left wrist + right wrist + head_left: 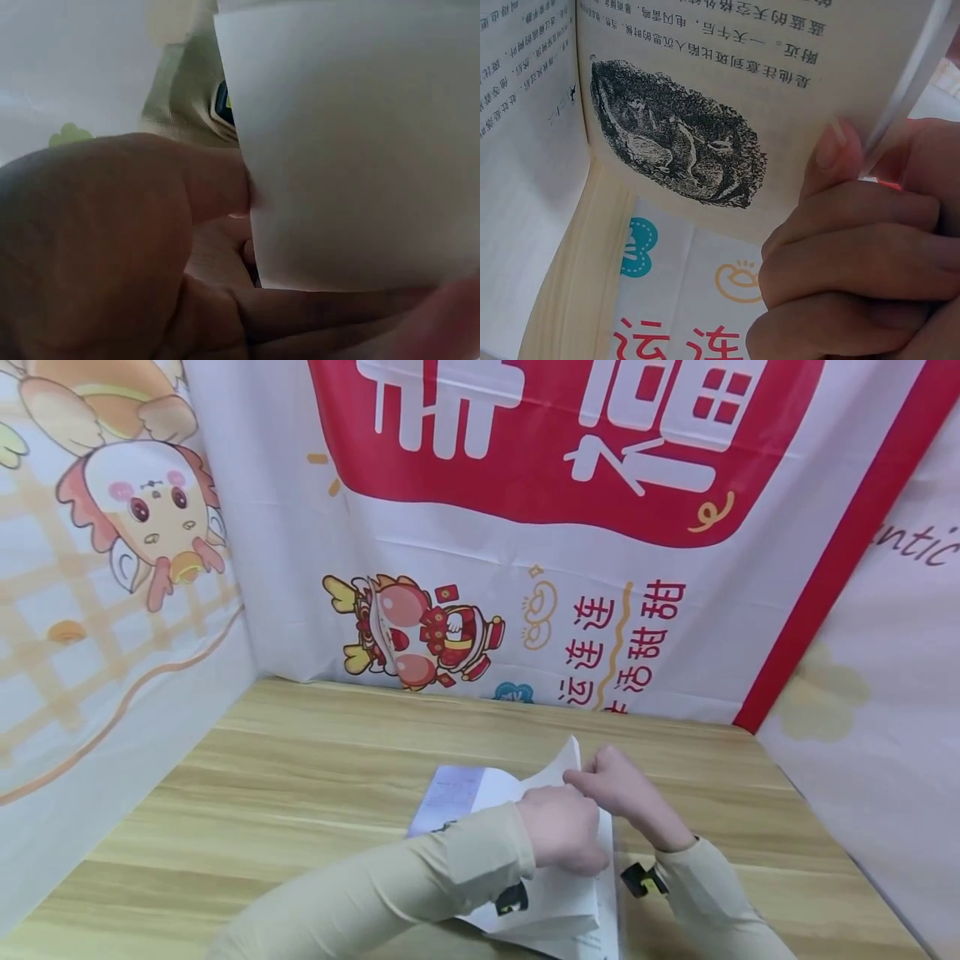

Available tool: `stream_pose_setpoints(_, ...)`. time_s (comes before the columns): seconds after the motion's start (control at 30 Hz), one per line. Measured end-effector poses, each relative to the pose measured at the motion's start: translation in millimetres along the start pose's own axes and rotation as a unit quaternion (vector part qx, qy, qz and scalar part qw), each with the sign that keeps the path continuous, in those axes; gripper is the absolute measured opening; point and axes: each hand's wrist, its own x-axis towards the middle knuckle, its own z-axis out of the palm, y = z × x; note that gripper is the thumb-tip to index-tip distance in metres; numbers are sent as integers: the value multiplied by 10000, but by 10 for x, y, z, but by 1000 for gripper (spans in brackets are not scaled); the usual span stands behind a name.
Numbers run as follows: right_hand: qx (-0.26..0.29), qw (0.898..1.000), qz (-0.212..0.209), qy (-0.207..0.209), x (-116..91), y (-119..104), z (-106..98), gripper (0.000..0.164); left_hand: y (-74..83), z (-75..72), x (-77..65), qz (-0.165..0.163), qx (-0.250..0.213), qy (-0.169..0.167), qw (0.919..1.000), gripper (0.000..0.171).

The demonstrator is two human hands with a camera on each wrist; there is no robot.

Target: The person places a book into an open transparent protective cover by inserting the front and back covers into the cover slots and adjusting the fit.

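An opened paperback book (558,897) with raised white pages lies in front of me in the head view. My right hand (626,793) pinches the pages near their far corner. In the right wrist view its thumb (832,154) presses on a printed page (787,112) with a dark oval drawing, and the other fingers are curled. My left hand (566,828) crosses over the book and grips the page edges. The left wrist view has a blank page (360,150) between that hand's thumb and its lower fingers; much of the grip is hidden.
The book stands on a wood-grain table (300,785). A printed cloth (450,535) with red and white lettering hangs behind, and patterned cloth walls close off both sides. Small dark devices (642,880) sit at both wrists.
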Motion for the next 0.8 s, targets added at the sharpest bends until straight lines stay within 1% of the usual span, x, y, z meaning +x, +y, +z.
stream_pose_setpoints(0.07, 73, 10000, -23, 31, 3, 12, -2, 41, 46, -6, 24, -211, 12, -57, 9998, 20)
stream_pose_setpoints(0.13, 112, 9999, -24, 63, 4, 20, -4, 41, 54, 5, 45, -343, -260, -165, 9989, 19)
stream_pose_setpoints(0.17, 125, 9999, -13, 68, 4, 21, -5, 41, 47, 12, 56, -353, -389, -189, 9984, 18)
stream_pose_setpoints(0.27, 136, 9999, 61, 73, 6, 18, -7, 41, -29, 29, 77, -169, -791, -198, 9965, 19)
stream_pose_setpoints(0.33, 121, 9999, 111, 30, 12, 20, -7, 42, -88, 30, 76, -20, -1111, -226, 9935, 18)
stream_pose_setpoints(0.43, 55, 9998, 163, -29, 23, 19, -11, 43, -164, 20, 68, 175, -1716, -256, 9847, 21)
stream_pose_setpoints(0.47, 33, 9999, 163, -40, 26, 21, -15, 44, -182, 17, 64, 238, -1851, -245, 9821, 23)
stream_pose_setpoints(0.5, 35, 9998, 178, -62, 28, 22, -20, 45, -197, 15, 64, 284, -2004, -232, 9790, 29)
stream_pose_setpoints(0.57, 51, 9998, 188, -90, 28, 18, -31, 45, -231, 18, 60, 388, -2376, -232, 9703, 42)
stream_pose_setpoints(0.7, 112, 9997, 196, -132, 24, 7, -47, 45, -286, 31, 49, 423, -2744, -306, 9602, 51)
stream_pose_setpoints(0.77, 106, 9997, 178, -125, 25, 4, -47, 45, -306, 32, 43, 428, -2797, -365, 9584, 50)
stream_pose_setpoints(0.8, 110, 9997, 162, -111, 25, 2, -47, 44, -314, 32, 44, 430, -2830, -401, 9573, 44)
